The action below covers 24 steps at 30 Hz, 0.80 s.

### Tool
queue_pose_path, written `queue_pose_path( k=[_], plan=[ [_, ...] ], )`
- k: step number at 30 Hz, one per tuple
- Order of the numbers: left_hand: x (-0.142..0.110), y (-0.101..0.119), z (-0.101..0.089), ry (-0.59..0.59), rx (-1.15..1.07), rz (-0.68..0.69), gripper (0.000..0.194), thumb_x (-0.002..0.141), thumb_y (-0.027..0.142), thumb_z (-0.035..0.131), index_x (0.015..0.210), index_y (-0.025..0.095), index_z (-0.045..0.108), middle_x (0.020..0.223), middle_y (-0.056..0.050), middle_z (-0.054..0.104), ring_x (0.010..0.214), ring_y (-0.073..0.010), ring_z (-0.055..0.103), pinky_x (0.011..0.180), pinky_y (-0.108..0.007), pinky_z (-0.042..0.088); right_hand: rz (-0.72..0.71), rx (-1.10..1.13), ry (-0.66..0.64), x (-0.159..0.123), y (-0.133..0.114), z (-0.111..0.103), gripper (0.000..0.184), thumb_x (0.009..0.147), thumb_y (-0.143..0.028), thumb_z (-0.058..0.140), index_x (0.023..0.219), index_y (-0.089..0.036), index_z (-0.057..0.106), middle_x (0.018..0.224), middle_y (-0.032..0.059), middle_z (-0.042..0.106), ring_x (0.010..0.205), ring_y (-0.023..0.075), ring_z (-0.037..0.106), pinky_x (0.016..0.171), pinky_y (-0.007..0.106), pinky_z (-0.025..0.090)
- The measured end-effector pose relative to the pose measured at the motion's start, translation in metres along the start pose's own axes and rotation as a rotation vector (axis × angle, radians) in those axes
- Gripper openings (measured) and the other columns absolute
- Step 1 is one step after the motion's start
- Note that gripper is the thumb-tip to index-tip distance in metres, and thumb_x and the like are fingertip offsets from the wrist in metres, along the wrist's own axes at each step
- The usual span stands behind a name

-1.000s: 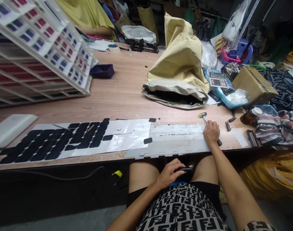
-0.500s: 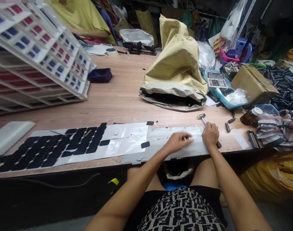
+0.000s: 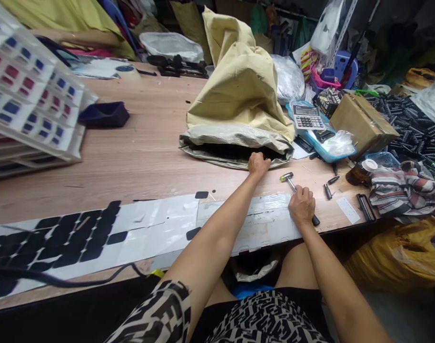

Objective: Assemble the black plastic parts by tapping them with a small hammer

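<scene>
My left hand (image 3: 259, 165) is at the dark mouth of a beige sack (image 3: 235, 95) that lies on the table. Its fingers are curled, with the tips hidden inside the opening, so what they hold does not show. Wrapped round the handle of a small hammer (image 3: 291, 184), my right hand (image 3: 302, 206) rests at the right end of a grey-white board (image 3: 263, 221). The hammer's yellow-tipped head points away from me. To the left, a white sheet (image 3: 156, 202) bears rows of black rounded pieces (image 3: 92, 233).
Plastic baskets (image 3: 35, 95) stand at the left, near a dark blue tray (image 3: 103, 114). A blue basket (image 3: 341, 155) with a calculator (image 3: 308, 117), a carton (image 3: 363, 125) and a brown jar (image 3: 360, 172) are at the right. Another person's yellow garment (image 3: 71, 19) shows behind.
My left hand has moved from above the board forward to the sack's mouth. The right hand keeps its grip on the hammer. The view has shifted to the right.
</scene>
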<state>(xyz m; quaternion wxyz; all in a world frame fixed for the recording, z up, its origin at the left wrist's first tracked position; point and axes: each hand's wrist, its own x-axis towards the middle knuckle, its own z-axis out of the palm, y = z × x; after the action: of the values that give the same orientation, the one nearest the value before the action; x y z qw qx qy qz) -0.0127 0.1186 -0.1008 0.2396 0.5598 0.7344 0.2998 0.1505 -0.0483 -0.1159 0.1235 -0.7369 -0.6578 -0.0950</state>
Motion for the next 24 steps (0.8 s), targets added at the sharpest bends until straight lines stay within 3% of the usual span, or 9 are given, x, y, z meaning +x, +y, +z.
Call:
queue_pose_path(
  k=[5,10,15,24],
  plan=[
    [-0.046,-0.021,-0.043,-0.047,-0.080,0.132,0.020,0.084,0.035,0.069,0.090,0.017,0.074,0.096,-0.007,0.069,0.088,-0.0209,0.063,0.082,-0.031,0.048,-0.008,-0.013,0.016,0.000,0.000,0.000,0.030,0.100,-0.021,0.039,0.121,-0.018,0.061,0.103,0.0116,0.058,0.093,0.0254,0.047,0.073,0.035,0.034],
    [-0.120,-0.085,-0.081,-0.248,-0.034,0.303,0.018,0.081,0.034,0.071,0.090,0.019,0.075,0.087,-0.003,0.069,0.080,-0.0195,0.060,0.074,-0.032,0.046,-0.013,-0.013,0.032,0.001,0.001,0.002,0.029,0.101,-0.021,0.039,0.120,-0.018,0.061,0.104,0.0114,0.057,0.093,0.0254,0.047,0.073,0.035,0.033],
    [-0.153,-0.129,-0.078,-0.221,-0.048,0.434,0.019,0.082,0.030,0.069,0.099,0.022,0.075,0.090,-0.004,0.066,0.091,-0.0226,0.060,0.084,-0.036,0.049,-0.009,0.009,0.032,0.003,0.002,0.004,0.030,0.101,-0.021,0.040,0.121,-0.017,0.060,0.105,0.0122,0.057,0.094,0.0253,0.047,0.074,0.035,0.032],
    [-0.148,-0.136,-0.070,-0.155,-0.221,0.450,0.021,0.077,0.027,0.076,0.097,0.021,0.073,0.090,-0.003,0.067,0.089,-0.0203,0.062,0.084,-0.035,0.051,-0.031,0.139,0.014,0.002,0.008,-0.003,0.034,0.098,-0.020,0.043,0.123,-0.018,0.066,0.103,0.0119,0.062,0.094,0.0244,0.052,0.079,0.033,0.038]
  ],
)
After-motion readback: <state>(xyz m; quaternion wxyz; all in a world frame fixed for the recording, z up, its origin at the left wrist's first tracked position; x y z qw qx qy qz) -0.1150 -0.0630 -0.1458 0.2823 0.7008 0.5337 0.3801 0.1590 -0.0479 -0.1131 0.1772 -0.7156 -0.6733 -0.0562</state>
